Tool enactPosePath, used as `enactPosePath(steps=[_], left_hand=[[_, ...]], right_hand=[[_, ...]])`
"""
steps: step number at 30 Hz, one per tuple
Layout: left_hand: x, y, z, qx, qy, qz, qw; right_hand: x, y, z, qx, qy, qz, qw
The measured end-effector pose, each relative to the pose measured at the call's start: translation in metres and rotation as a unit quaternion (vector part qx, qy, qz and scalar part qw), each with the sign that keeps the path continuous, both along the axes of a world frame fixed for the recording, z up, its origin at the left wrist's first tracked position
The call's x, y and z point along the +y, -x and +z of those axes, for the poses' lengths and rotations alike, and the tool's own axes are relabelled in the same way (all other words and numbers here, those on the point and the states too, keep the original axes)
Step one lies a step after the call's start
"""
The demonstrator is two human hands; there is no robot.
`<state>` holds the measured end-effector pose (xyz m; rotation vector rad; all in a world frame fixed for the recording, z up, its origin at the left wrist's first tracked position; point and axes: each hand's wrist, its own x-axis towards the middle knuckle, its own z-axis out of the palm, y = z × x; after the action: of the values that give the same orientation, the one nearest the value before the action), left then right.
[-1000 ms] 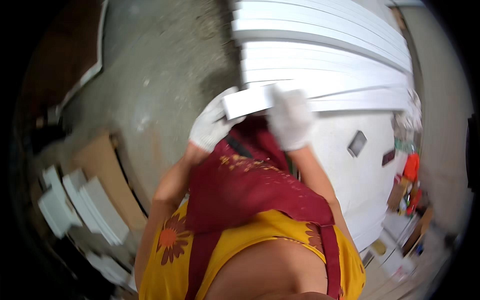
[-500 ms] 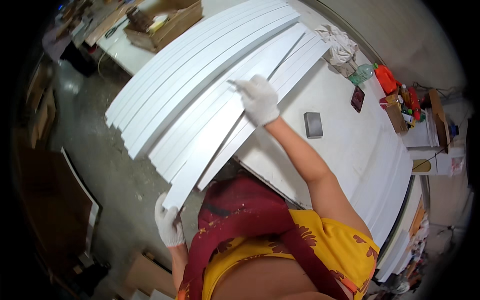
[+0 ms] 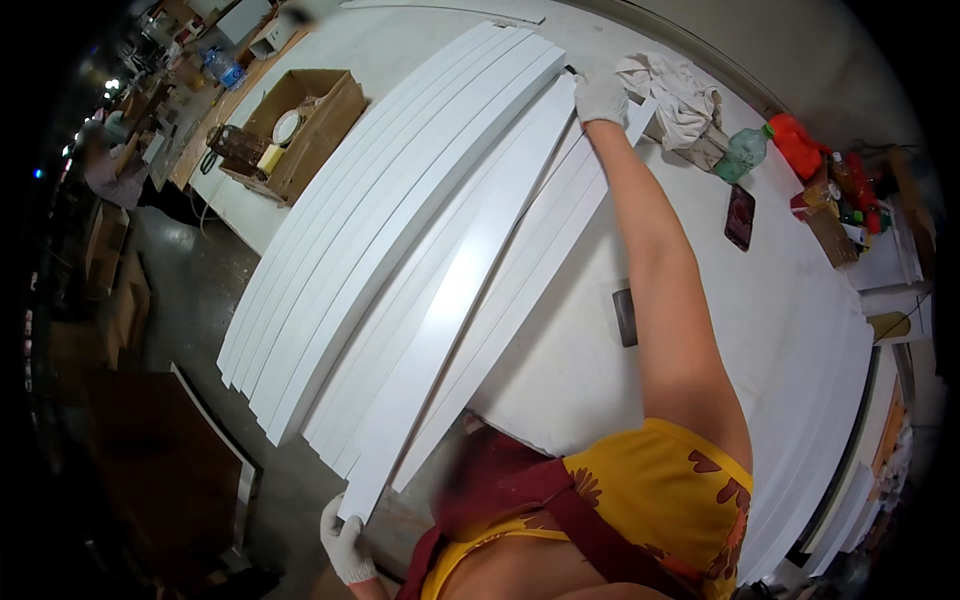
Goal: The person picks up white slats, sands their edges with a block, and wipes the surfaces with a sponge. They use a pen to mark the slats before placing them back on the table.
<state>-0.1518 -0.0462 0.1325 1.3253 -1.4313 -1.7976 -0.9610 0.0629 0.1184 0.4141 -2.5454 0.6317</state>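
A long flat white strip [image 3: 440,320] lies slantwise on top of other white strips. Its near end is gripped by my left hand [image 3: 345,540], in a white knit glove, thumb on the top face. At the far end, my gloved right hand [image 3: 602,98] rests with its fingers closed. A small dark tip [image 3: 570,70] shows beside those fingers; what it belongs to is hidden. To the left stands a higher stack of white strips [image 3: 400,210], and more white strips [image 3: 530,240] lie under and right of the held one.
On the white table [image 3: 570,360] a dark block [image 3: 625,317] is partly behind my right forearm. Farther right are a phone [image 3: 739,217], a green bottle [image 3: 745,153] and a white cloth [image 3: 672,100]. A cardboard box [image 3: 330,110] stands far left; a person [image 3: 110,175] is beyond it.
My right hand has moved from the middle of the strip away to its far end, the arm stretching out. My left hand keeps hold of the near end. The view has shifted.
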Motion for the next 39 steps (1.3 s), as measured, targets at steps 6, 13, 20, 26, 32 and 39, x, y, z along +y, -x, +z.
enactPosePath(steps=[6, 13, 20, 26, 32, 39], left_hand=[[-0.001, 0.078, 0.054, -0.15, 0.264, -0.186, 0.934], [-0.013, 0.182, 0.061, -0.304, 0.378, -0.382, 0.787], [-0.044, 0.185, 0.072, -0.17, 0.097, -0.408, 0.892], [-0.054, 0.2, 0.097, -0.147, -0.048, -0.425, 0.892], [-0.06, 0.205, 0.084, -0.248, 0.206, -0.507, 0.799], [-0.062, 0.231, 0.091, -0.273, 0.143, -0.425, 0.851]], right_hand=[[0.031, 0.021, 0.003, -0.005, 0.216, -0.022, 0.976], [0.112, -0.071, -0.019, -0.031, 0.431, 0.095, 0.897], [0.201, -0.139, -0.051, -0.066, 0.379, 0.088, 0.919], [0.207, -0.174, -0.041, -0.246, 0.571, 0.032, 0.783], [0.207, -0.185, -0.047, -0.292, 0.568, 0.04, 0.768], [0.203, -0.189, -0.064, -0.323, 0.597, 0.036, 0.734]])
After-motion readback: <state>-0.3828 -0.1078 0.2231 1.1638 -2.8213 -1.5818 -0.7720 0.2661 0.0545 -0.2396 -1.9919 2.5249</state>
